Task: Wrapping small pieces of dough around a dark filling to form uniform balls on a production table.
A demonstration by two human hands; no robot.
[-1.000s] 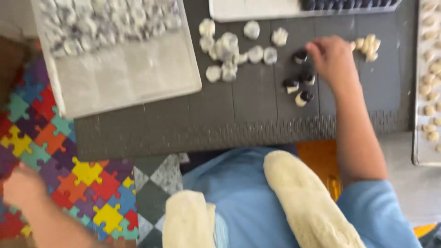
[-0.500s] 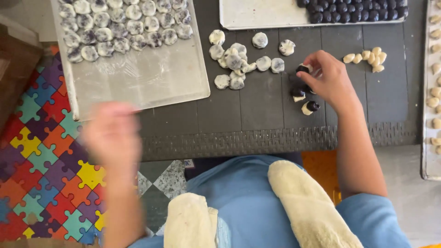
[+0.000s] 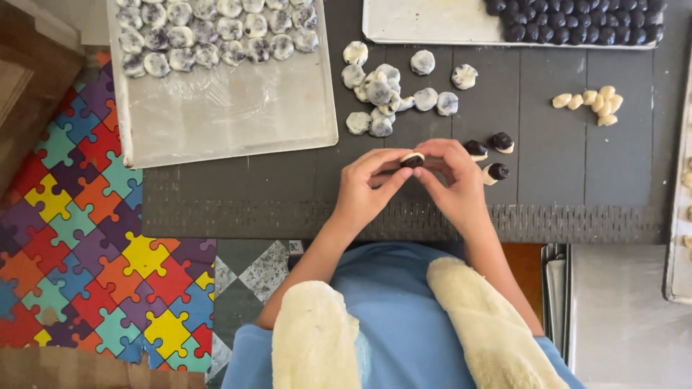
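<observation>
Above the dark desk (image 3: 591, 180), I pinched a dough piece (image 3: 412, 159) with dark filling between my left hand (image 3: 366, 189) and right hand (image 3: 454, 184).

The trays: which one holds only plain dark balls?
The top-right tray: its dark balls are bare, while the left tray holds pale wrapped pieces.

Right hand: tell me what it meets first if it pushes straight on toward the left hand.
The dough piece with dark filling pinched between both hands, then the left hand fingertips; the right hand already touches it.
</observation>
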